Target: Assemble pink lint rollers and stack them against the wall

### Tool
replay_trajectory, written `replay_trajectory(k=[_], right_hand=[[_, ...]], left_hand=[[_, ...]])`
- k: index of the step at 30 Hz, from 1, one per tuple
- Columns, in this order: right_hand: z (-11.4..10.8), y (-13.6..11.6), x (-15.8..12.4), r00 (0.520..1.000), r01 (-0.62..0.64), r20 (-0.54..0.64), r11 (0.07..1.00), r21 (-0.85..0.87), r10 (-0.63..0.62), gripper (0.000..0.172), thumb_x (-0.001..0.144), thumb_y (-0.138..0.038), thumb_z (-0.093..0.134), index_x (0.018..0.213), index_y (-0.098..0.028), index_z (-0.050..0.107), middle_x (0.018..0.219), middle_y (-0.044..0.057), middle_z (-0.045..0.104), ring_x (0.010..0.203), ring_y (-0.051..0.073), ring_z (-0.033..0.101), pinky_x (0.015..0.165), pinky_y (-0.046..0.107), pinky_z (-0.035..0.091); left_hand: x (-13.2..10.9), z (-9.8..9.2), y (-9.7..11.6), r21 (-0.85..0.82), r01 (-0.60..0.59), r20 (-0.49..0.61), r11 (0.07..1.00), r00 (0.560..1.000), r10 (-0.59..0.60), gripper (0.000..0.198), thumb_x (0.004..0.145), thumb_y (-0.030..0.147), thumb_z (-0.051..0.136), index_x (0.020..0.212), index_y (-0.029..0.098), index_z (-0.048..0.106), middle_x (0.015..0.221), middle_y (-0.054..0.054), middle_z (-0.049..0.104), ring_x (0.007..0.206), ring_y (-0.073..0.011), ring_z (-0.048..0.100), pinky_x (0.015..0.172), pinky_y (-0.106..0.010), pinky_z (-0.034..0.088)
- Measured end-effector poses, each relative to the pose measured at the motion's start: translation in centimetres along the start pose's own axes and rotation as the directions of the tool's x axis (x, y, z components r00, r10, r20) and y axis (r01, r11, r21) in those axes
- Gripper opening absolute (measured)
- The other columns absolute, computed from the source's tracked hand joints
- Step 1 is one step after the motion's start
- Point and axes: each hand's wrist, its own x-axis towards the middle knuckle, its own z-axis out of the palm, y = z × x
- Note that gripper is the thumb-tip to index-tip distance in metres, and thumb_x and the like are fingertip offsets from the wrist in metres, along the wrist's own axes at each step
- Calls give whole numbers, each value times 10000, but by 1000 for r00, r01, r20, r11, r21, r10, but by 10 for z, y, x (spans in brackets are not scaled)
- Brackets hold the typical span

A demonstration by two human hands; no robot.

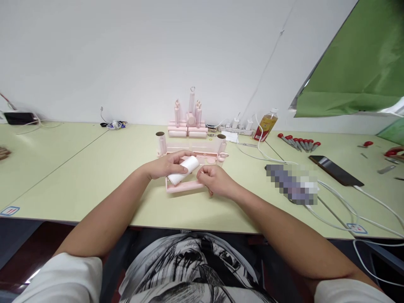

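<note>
My left hand (168,166) is wrapped round a white paper roll (187,169), which is tilted with its right end higher. Just right of the roll, my right hand (213,179) has thumb and fingers pinched together; what they hold, if anything, is too small to make out. Under both hands lies a pink plastic frame (184,187), partly hidden by them. Behind it stand two upright rolls with brown cores, a left one (160,143) and a right one (221,144). Small pink parts (211,160) lie between these and my right hand.
Pink stacked parts (188,130) stand against the wall. To the right are a drink bottle (265,125), several red-capped tools (301,143), a phone (336,170), a blurred-out device (292,185) and white cables (341,202). Another person's hand (4,152) shows at far left.
</note>
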Motion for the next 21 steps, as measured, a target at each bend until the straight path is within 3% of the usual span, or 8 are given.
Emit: replay_trajectory(k=[13,21], right_hand=[[1,2,-3,992,104,71,995,-14,-102,228,932,-320,451,735,-206,472,476,-74,451,383,102,504,386,201,407],[0,8,-1,986,128,106,992,17,-129,400,966,-520,410,987,-173,608,464,-83,438,380,117,534,389,205,424]], left_hand=[[0,-6,-3,122,6,21,993,1000,-9,632,766,390,672,1348,208,506,1017,-72,663,730,-157,608,594,-234,438],[0,-6,-1,90,51,35,995,998,-55,683,771,398,667,1388,202,452,1020,-66,668,689,-138,601,583,-231,440]])
